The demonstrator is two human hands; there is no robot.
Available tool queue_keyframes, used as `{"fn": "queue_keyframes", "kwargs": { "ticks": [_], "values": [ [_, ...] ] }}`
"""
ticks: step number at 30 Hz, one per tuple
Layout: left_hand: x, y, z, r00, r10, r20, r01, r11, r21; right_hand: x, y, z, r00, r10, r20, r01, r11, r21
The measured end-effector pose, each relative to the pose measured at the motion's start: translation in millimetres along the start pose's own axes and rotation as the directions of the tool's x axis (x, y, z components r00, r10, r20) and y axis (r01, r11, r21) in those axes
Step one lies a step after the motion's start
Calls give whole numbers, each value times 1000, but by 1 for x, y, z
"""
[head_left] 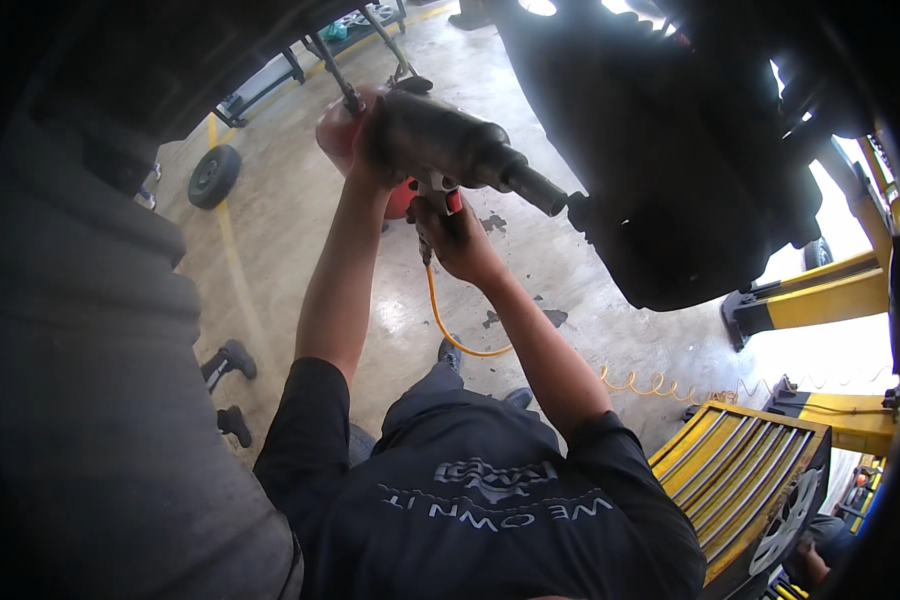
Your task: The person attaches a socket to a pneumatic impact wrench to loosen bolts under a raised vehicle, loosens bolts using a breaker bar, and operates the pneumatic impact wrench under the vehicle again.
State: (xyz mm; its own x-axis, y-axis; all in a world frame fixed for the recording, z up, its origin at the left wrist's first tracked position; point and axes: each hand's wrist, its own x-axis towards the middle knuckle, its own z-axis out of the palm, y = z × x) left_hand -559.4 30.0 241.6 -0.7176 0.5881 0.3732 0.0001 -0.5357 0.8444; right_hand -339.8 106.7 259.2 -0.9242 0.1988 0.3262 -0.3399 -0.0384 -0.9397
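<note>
A dark pneumatic impact wrench [435, 135] is raised in front of me, its socket [540, 190] angled to the right and down. My right hand [460, 245] is closed around its handle, near a red trigger area. At the rear of the body, my left hand [370, 165] supports the tool; its fingers are mostly hidden behind it. The socket's tip is close to a small dark fitting on the shadowed vehicle underside [670, 200]; whether they touch I cannot tell. A yellow air hose [433, 290] hangs from the handle and curves past my right forearm.
Behind the wrench stands a red rounded tank [338, 130] with metal rods. A wheel [214, 177] lies on the floor at left. Yellow lift arms [820, 300], a coiled hose [650, 385] and a yellow tool cabinet [735, 470] are at right. Another person's shoes [232, 360] show at left.
</note>
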Motion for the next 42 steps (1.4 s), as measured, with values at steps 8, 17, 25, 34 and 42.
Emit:
{"fn": "queue_keyframes", "kwargs": {
  "ticks": [8, 17, 25, 34, 42],
  "values": [
    [18, 23, 42, 915, -24, 402, 203, 890, -409, 13, 9, -8, 998, -18, -54, 19, 1000, 13],
    [20, 48, 78, 956, -122, 268, 167, 975, -150, 27, 25, -8, 987, -131, -94, 132, 991, 6],
    [56, 62, 88, 923, -38, 384, 62, 997, -50, 60, 30, -21, 969, -226, -97, 231, 972, 52],
    [48, 95, 94, 933, -199, 299, 176, 979, 103, 61, -3, 10, 980, -186, -73, 199, 876, 439],
    [63, 92, 59, 892, -99, 441, -249, 705, 663, 55, 9, 31, 993, 1, -118, 83, 709, 701]
  ]
}}
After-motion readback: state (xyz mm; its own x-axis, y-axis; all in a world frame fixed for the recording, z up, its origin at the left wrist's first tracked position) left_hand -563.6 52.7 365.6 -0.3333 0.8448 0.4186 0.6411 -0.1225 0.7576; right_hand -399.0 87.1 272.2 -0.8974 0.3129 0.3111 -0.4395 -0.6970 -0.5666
